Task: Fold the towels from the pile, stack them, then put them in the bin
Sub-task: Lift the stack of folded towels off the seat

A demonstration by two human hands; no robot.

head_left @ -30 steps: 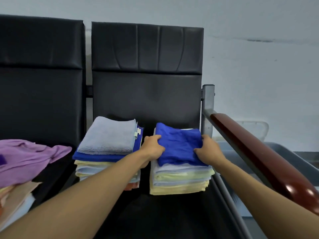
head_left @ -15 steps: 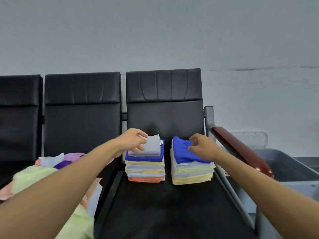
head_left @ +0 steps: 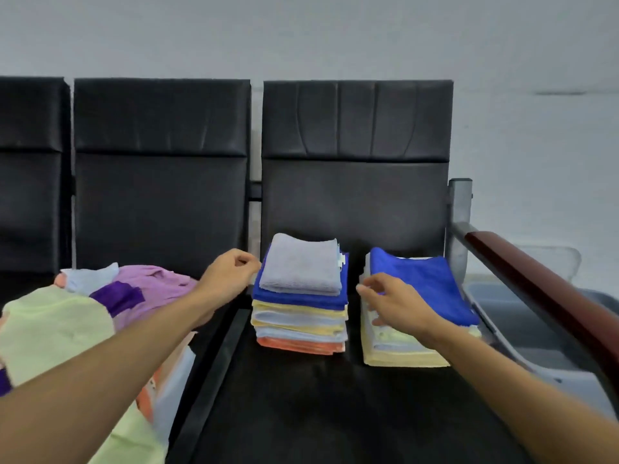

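Note:
Two stacks of folded towels stand on the right black seat [head_left: 335,413]. The left stack [head_left: 301,316] has a grey towel [head_left: 301,266] on top. The right stack [head_left: 402,349] is topped by a blue towel [head_left: 425,283]. My left hand [head_left: 227,276] hovers just left of the left stack with loosely curled fingers and holds nothing. My right hand [head_left: 392,303] lies against the left side of the right stack, fingers relaxed at the towel edges. A pile of unfolded towels [head_left: 67,316] in purple, light green and orange covers the middle seat. The grey bin [head_left: 522,329] sits beyond the armrest on the right.
A metal armrest with a dark red wooden top [head_left: 549,296] runs between the right seat and the bin. Black seat backs [head_left: 355,155] stand against a pale wall. A third seat [head_left: 30,169] shows at the far left.
Both hands have let go of the blue towel on the right stack. My left hand crossed over the left stack to its left side. The view pulled back, then closer again.

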